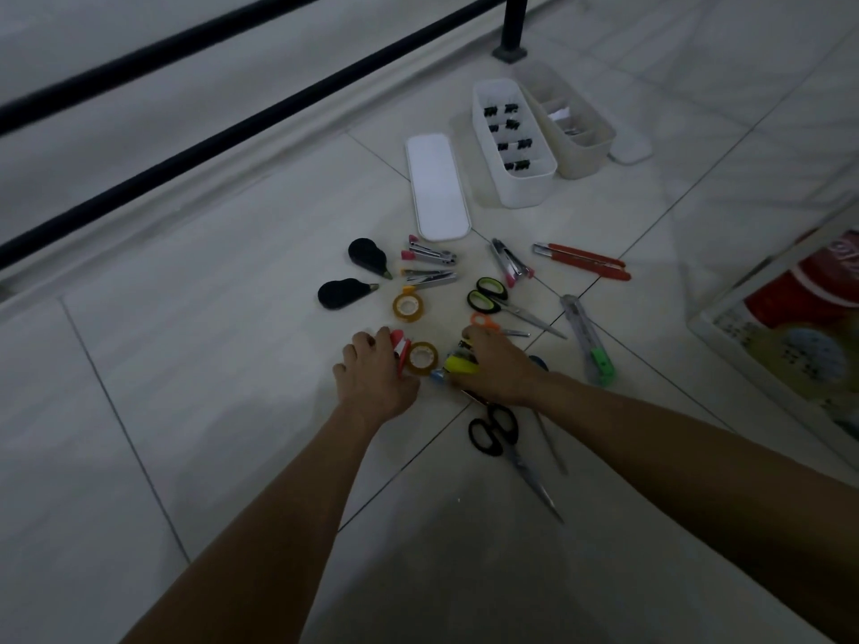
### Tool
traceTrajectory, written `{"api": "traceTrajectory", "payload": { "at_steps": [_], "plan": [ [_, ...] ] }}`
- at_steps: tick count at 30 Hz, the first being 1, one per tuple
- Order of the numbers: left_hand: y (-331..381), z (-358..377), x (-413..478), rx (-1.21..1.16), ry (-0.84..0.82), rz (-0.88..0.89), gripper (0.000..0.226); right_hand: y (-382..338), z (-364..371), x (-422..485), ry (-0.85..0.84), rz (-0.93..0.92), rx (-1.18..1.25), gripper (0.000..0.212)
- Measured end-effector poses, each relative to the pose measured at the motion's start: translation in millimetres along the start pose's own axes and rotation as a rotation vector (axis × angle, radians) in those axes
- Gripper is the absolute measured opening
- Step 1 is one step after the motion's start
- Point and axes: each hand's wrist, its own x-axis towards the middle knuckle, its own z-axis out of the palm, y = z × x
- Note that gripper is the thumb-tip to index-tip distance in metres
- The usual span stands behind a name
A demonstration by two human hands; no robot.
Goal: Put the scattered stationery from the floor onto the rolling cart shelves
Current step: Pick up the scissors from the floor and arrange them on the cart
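Stationery lies scattered on the pale tiled floor. My left hand (374, 371) curls around a red tape dispenser (400, 350) with its tape roll (422, 358). My right hand (497, 367) covers a yellow stapler (460, 363), fingers closed over it. Another tape roll (408, 307) lies just beyond. Green-handled scissors (492, 297), orange scissors (485, 322) and black scissors (495, 432) lie around my right hand. Two black correction tapes (367, 257) sit at the left. Several staplers (427, 258) lie in the middle. The cart's white shelf edge (725, 313) shows at the right.
A white box of black binder clips (513, 141), a clear box (574, 123) and a white lid (437, 188) stand beyond the pile. Red utility knives (585, 261) and a green-tipped cutter (588, 339) lie to the right. A black railing (232, 127) runs across the far left.
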Motion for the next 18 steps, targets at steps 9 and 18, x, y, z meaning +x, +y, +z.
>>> {"api": "traceTrajectory", "payload": {
  "at_steps": [9, 18],
  "plan": [
    [38, 9, -3, 0.035, -0.056, 0.507, 0.057, 20, -17, -16, 0.291, -0.067, -0.206, 0.031],
    [44, 20, -1, 0.3, 0.033, 0.717, 0.041, 63, -24, -51, 0.194, 0.239, -0.183, 0.043]
  ]
}}
